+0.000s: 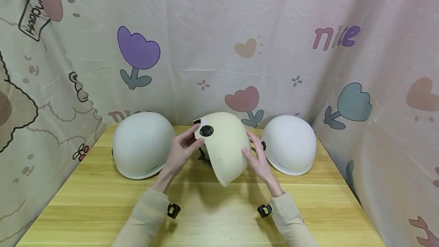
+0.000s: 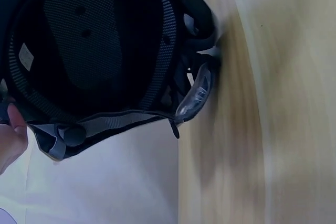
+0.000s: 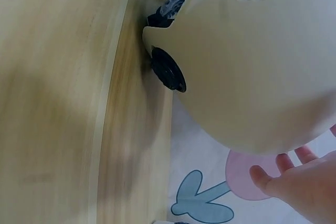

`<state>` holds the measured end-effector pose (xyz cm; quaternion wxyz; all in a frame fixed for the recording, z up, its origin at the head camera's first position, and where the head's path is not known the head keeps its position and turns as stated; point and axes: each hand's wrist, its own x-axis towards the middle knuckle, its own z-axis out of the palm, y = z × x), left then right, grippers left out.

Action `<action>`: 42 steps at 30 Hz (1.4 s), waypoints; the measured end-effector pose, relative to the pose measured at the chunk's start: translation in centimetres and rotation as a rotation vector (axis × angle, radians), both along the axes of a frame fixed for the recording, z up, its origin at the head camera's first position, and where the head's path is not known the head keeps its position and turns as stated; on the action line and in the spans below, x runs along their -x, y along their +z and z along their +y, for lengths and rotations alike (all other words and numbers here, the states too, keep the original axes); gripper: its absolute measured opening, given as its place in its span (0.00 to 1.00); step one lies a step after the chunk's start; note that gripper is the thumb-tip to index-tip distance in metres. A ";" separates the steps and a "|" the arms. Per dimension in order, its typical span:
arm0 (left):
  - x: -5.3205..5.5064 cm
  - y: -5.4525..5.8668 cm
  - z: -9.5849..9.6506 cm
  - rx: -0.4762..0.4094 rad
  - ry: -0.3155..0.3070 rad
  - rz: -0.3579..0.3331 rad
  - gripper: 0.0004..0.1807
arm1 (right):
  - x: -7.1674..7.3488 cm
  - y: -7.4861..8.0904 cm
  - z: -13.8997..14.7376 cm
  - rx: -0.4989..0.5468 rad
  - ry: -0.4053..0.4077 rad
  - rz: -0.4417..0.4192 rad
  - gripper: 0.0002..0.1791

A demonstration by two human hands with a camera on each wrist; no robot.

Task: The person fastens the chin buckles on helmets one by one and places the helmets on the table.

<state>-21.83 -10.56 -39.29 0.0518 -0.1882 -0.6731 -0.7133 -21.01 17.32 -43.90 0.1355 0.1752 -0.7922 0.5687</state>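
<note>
A cream helmet (image 1: 228, 144) is tilted on its side at the middle of the table, one black round side knob (image 1: 207, 130) facing up. My left hand (image 1: 178, 151) pinches its rim beside that knob, thumb in front. My right hand (image 1: 258, 161) touches the shell's right side with fairly straight, spread fingers. The left wrist view looks into the dark padded lining (image 2: 84, 24), with a chin strap (image 2: 118, 123) across the opening. In the right wrist view, the other side knob (image 3: 169, 69) is down close to the tabletop, and fingertips meet the shell's crown.
A pale grey-white helmet (image 1: 144, 144) stands to the left, dome up. Another white helmet (image 1: 289, 144) stands to the right, close to my right hand. The wooden table (image 1: 212, 224) ends at a patterned cloth (image 1: 205, 48) behind it.
</note>
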 end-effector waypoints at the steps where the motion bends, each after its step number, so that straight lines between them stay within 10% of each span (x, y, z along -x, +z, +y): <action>1: 0.1 0.0 0.1 0.001 0.000 0.002 0.32 | 0.0 0.0 0.0 -0.002 0.000 0.000 0.37; 19: 0.9 1.0 0.9 0.043 -0.053 0.031 0.29 | -0.2 0.1 -0.4 -0.015 0.033 -0.024 0.36; 42: 0.6 -2.7 0.5 0.199 -0.101 -0.052 0.27 | 0.5 0.4 0.4 0.121 -0.077 -0.006 0.34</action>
